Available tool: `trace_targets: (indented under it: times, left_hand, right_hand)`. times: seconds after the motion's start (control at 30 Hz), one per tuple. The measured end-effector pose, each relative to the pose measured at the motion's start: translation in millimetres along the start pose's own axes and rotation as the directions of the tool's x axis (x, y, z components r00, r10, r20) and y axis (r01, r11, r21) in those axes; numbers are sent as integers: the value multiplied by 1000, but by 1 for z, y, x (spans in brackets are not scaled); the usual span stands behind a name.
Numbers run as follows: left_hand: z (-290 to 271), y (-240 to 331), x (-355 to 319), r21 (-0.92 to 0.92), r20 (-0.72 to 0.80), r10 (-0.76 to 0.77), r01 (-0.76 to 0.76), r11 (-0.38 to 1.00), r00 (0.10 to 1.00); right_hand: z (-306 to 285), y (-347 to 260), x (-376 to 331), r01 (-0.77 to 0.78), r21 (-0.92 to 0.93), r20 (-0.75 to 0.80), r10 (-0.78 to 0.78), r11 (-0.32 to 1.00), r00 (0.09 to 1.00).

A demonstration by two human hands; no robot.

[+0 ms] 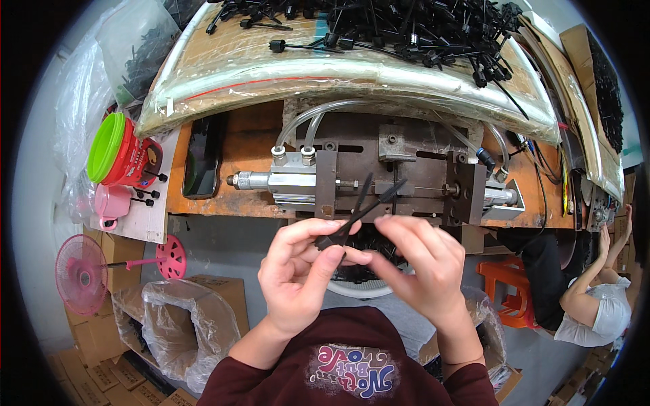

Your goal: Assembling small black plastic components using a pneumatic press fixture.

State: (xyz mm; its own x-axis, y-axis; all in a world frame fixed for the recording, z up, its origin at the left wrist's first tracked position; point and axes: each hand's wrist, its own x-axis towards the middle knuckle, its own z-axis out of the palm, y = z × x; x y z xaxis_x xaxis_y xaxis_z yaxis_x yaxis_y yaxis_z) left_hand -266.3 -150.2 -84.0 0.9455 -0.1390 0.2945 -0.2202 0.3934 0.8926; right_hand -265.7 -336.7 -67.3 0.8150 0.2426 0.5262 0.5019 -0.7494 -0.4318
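Over the front edge of the bench, my left hand (296, 274) is closed on black cable ties (357, 218). Their dark block-shaped ends sit between thumb and fingers, and two thin straps cross and point up toward the machine. Close beside it is my right hand (425, 265), its index finger and thumb apart and nothing visible between them. Just beyond both hands stands a dark metal clamping fixture (425, 177), with a silver air cylinder (292, 181) on its left and another cylinder (500, 196) on its right.
A heap of black ties (420, 34) covers the wrapped cardboard shelf (271, 74). Clear air hoses (298, 125) loop behind the fixture. Buckets (125, 152), a pink cup (112, 204) and a pink fan (81, 274) are left. A co-worker (596, 304) sits right by an orange stool (506, 287).
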Motion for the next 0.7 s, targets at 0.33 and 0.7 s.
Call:
trace_targets:
  times: [0.33,0.7]
  left_hand:
    - [11,-9,-7,165,0,-14,13,986,1000]
    - [17,-32,16,718,293,261,-391,575,920]
  right_hand:
    - [2,-15,-11,64,245,-170,-22,967,985]
    - [-6,9,-38,-169,110,-201,189,979,961]
